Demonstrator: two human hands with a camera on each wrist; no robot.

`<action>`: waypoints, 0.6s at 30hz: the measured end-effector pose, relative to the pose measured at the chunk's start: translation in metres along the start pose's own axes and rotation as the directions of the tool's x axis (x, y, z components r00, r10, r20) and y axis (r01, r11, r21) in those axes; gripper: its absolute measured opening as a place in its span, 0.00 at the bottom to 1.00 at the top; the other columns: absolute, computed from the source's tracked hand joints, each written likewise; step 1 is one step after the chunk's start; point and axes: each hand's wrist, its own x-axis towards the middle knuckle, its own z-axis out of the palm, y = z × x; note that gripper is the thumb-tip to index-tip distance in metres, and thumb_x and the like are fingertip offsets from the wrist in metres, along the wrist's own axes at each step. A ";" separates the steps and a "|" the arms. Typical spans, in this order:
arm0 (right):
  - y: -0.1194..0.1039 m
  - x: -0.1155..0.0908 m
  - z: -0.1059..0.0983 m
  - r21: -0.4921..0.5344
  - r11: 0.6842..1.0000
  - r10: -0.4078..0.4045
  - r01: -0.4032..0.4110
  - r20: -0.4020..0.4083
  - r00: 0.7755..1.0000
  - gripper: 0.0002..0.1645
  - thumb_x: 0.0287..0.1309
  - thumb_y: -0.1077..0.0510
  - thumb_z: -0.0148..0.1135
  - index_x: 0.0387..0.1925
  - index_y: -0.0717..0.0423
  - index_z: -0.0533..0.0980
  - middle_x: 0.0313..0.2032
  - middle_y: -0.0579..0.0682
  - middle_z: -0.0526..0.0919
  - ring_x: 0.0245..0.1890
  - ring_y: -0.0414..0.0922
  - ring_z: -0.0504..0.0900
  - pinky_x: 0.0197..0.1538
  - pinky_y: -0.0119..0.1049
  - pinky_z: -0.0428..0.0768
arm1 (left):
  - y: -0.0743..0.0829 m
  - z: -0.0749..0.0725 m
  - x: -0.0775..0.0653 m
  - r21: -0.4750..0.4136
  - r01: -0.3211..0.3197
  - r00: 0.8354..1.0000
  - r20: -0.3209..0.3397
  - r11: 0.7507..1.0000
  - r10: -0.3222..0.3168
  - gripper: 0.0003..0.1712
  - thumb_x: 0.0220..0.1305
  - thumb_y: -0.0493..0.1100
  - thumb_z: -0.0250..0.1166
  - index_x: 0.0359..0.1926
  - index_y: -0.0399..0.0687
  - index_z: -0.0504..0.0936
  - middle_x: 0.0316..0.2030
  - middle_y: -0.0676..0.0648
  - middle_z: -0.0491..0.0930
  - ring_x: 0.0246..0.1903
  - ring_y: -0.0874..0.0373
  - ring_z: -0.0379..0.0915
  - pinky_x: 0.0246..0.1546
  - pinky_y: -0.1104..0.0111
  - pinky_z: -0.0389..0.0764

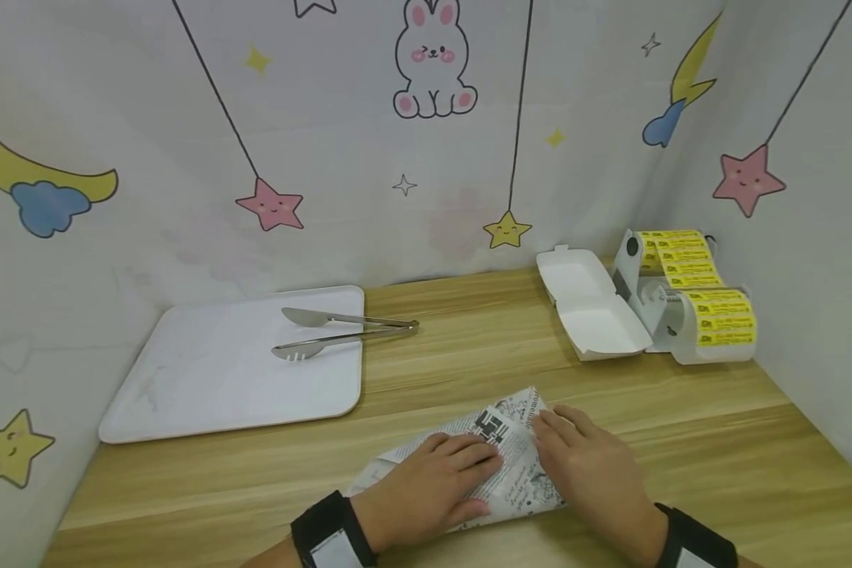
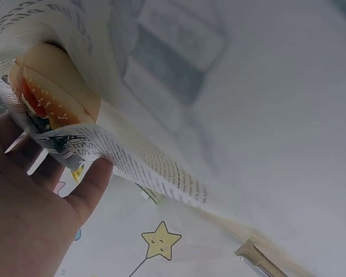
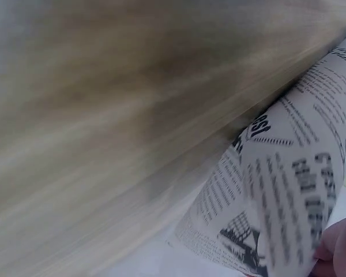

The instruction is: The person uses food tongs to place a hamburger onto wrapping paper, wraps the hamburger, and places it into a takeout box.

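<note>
Newsprint-patterned wrapping paper point(image 1: 500, 465) lies folded over a burger point(image 2: 49, 95) at the near edge of the pale wood-grain worktop point(image 1: 681, 450), and everything else is placed from that bundle. The paper is thin and crinkled, printed with black text and drawings, and comes to a point on its far side. In the left wrist view it opens like a pocket, showing a smooth tan bun with red filling and specks of sesame inside.

Both hands rest on top of the bundle. The left hand point(image 1: 429, 485) lies flat on its left half, fingers straight and close together, pressing the paper down. The right hand point(image 1: 585, 465) covers the right half, fingers also extended and laid on the paper.

Far left of the bundle sits a flat white rectangular tray point(image 1: 206, 386) with rounded corners; on it lie shiny metal tongs point(image 1: 341, 331), arms slightly apart. Far right of the bundle stands an open white clamshell box point(image 1: 592, 304), matte and hinged, nothing visible inside it. Just beyond the box, a white dispenser point(image 1: 663, 312) carries a roll of yellow labels point(image 1: 699, 296).
</note>
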 end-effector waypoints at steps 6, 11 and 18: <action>-0.016 0.009 0.012 -0.070 0.989 -0.133 0.130 -0.033 0.991 0.40 0.83 0.53 0.25 0.39 0.64 0.85 0.35 0.55 0.80 0.34 0.52 0.78 0.31 0.43 0.78 | 0.000 0.001 -0.001 0.003 0.006 1.000 0.008 1.000 -0.006 0.32 0.79 0.63 0.46 0.72 0.53 0.72 0.68 0.54 0.71 0.69 0.57 0.63 0.62 0.57 0.73; -0.022 0.010 0.012 -0.039 0.978 -0.199 0.205 0.112 0.974 0.25 0.76 0.59 0.40 0.45 0.64 0.84 0.38 0.53 0.79 0.37 0.49 0.74 0.35 0.40 0.74 | 0.001 0.001 -0.002 0.013 -0.001 1.000 0.003 1.000 0.001 0.32 0.79 0.63 0.46 0.73 0.52 0.70 0.69 0.53 0.70 0.70 0.57 0.63 0.63 0.59 0.73; -0.020 0.008 0.009 0.029 0.977 -0.211 0.210 0.226 0.951 0.23 0.46 0.65 0.75 0.48 0.61 0.84 0.42 0.50 0.80 0.41 0.45 0.73 0.39 0.38 0.75 | 0.002 0.001 -0.005 -0.026 0.021 0.999 -0.023 0.999 -0.022 0.33 0.78 0.61 0.50 0.73 0.49 0.71 0.68 0.44 0.67 0.68 0.53 0.64 0.68 0.61 0.68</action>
